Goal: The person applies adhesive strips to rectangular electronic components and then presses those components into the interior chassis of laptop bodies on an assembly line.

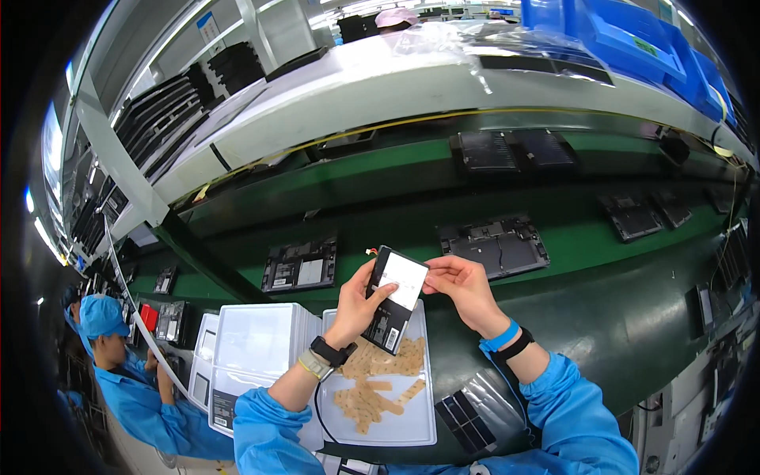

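My left hand point(359, 309) grips a flat black battery pack point(388, 323) above a white tray point(418, 396), thumb lying across its face. A white panel covers the upper part of the battery, and a small connector on red and dark wires sticks out at its top left corner. My right hand point(469, 294) is closed in a pinch at the battery's upper right edge; what lies between its fingertips is too small to make out. Under the battery, tan paper strips point(368, 404) lie scattered in the tray.
White stacked trays point(257, 332) stand left of the tan strips. Clear bags with black pieces point(467, 419) lie at the right. Opened device housings point(499, 244) rest along the green surface point(570, 257) beyond. A shelf point(356, 107) overhangs it, with blue bins point(625, 39). A co-worker point(131, 388) sits left.
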Demonstrator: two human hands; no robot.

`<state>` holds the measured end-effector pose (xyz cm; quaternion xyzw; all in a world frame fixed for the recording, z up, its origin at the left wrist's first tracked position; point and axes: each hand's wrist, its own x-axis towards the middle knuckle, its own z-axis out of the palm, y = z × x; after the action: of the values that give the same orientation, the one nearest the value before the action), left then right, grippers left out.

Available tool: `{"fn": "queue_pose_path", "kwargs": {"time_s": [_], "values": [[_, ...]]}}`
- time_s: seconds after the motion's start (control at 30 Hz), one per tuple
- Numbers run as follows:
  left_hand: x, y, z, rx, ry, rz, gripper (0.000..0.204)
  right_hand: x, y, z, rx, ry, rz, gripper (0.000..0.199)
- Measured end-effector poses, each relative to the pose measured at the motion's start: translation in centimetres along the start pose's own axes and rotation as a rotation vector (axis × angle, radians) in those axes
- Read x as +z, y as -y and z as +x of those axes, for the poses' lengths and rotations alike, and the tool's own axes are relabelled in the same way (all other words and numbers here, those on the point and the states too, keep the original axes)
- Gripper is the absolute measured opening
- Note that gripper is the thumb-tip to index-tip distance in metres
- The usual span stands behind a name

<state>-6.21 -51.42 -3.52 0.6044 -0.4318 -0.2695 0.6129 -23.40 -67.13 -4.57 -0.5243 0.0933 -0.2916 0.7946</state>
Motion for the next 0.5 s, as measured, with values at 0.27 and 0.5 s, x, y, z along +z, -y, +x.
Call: {"fn": "queue_pose_path", "kwargs": {"time_s": [0.27,0.5], "values": [[0.2,-0.2,0.0,-0.025,-0.122,-0.271,0.054,0.5,-2.6,0.8,-0.07,-0.011,-0.213,0.021],[0.3,0.6,-0.4,0.002,-0.217,0.013,0.055,3.9,-2.2,-2.1,0.091,-0.054,0.138,0.028]]}}
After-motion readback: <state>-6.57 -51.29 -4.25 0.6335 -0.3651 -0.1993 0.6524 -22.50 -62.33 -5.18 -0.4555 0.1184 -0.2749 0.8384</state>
